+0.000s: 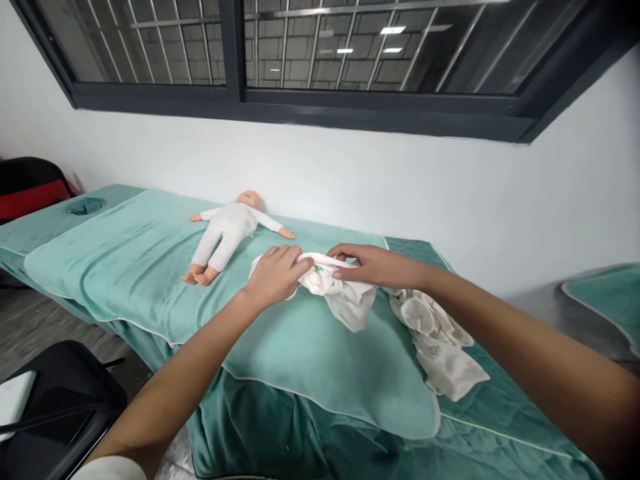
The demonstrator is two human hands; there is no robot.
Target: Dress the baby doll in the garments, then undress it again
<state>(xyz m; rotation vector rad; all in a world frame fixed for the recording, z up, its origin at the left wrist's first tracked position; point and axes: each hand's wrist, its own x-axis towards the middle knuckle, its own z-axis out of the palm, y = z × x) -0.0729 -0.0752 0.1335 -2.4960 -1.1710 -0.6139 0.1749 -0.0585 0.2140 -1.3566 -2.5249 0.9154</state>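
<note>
Bunched between my hands is a small white cloth garment (350, 303) with a faint green print, held over the bed. My left hand (277, 273) is closed on its left end, the thumb pointing right. The thumb and fingers of my right hand (357, 263) pinch its upper right edge. Part of the garment hangs down below my right hand. Beyond my left hand, a baby doll (227, 230) in a white bodysuit lies on its back, arms spread. Under my right forearm rests a crumpled heap of cream-white clothes (435, 343).
A light green sheet (320, 367) covers the bed, over a darker green velvet cover (260, 413). A black chair (65, 393) with a white object on it stands at lower left. A red and black item (33, 190) is at far left. The wall and a barred window (320, 110) rise behind.
</note>
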